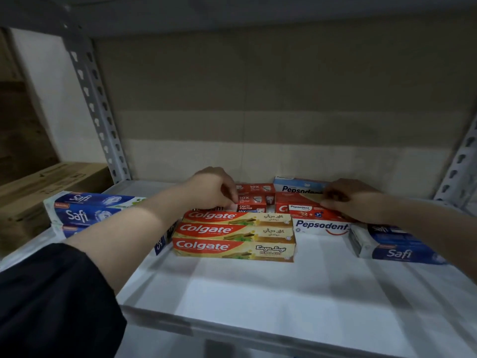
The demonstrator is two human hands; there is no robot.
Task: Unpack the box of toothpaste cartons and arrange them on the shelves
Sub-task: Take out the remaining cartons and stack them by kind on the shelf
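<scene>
Toothpaste cartons lie on a white shelf (258, 285). Three red-and-gold Colgate cartons (233, 245) form a row at the centre. Behind them sit red cavity-fighter cartons (254, 200); my left hand (214, 188) curls over their left end, fingertips on one carton. White-and-red Pepsodent cartons (320, 226) lie to the right. My right hand (348, 198) grips the right end of a red Pepsodent carton (304, 211) on top of that stack. Blue Safi cartons are stacked at the left (85, 211) and at the right (395, 248).
Grey perforated uprights stand at the back left (95, 109) and back right (462, 164). A cardboard back panel (284, 112) closes the shelf bay, and a shelf board runs overhead. A brown cardboard box (44, 192) sits outside the rack at left.
</scene>
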